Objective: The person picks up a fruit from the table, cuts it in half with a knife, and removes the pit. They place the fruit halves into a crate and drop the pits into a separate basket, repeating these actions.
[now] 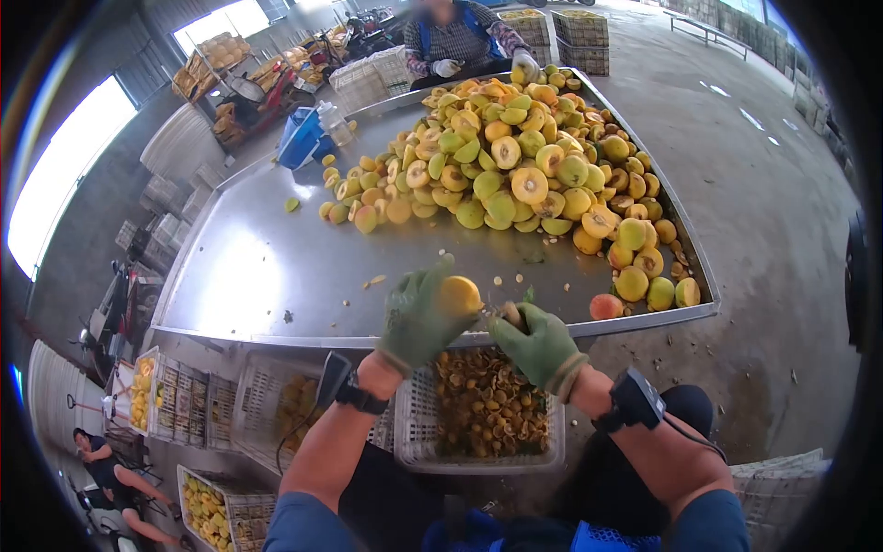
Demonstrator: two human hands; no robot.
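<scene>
My left hand (418,313), in a green glove, is closed around a yellow peach half (459,295) above the near edge of the metal table. Close to its right, my right hand (535,341), also gloved in green, grips a small tool with a tan handle (511,316); its tip is blurred near the fruit. Directly below both hands stands a white plastic crate (480,462) with many small brown-yellow pits and scraps (489,400) inside. Beyond my hands, a big heap of halved peaches (529,185) covers the far and right parts of the table.
The metal table (212,281) has a raised rim and scattered pits. A blue basket (304,138) and a clear bottle (333,123) stand at its left. Across it sits a co-worker (455,41) in gloves. Fruit crates (207,506) stand at lower left, near another seated person (110,469).
</scene>
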